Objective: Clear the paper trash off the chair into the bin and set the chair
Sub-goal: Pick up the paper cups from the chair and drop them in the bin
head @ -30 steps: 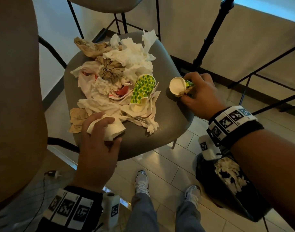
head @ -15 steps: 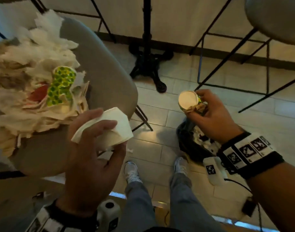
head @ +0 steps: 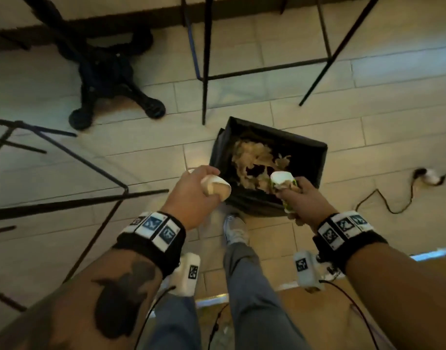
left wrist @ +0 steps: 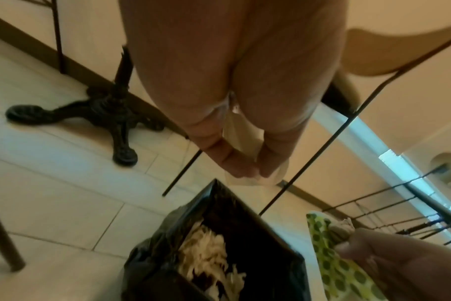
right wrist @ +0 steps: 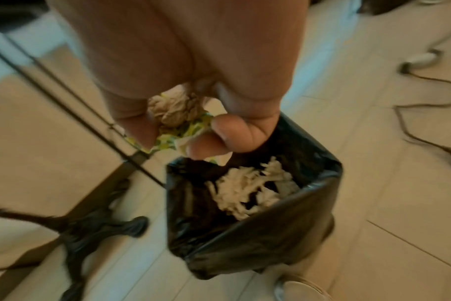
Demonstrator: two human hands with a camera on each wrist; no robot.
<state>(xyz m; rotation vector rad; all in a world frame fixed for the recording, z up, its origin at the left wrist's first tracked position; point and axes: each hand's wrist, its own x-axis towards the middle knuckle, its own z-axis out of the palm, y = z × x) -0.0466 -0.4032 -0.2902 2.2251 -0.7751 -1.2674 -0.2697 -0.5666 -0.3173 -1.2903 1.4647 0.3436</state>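
Holding a crumpled white paper cup [head: 215, 188] in my left hand [head: 191, 198] and a spotted cup stuffed with brown paper [head: 282, 181] in my right hand [head: 302, 200], I am hovering both at the bin [head: 313, 157]; they seem light and crushable, so loose pinches suffice.

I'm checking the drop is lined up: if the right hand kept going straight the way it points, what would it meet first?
Probably the shredded paper inside the black-lined bin; the right hand, gripping a green-dotted cup, looks above its opening, though depth is unclear.
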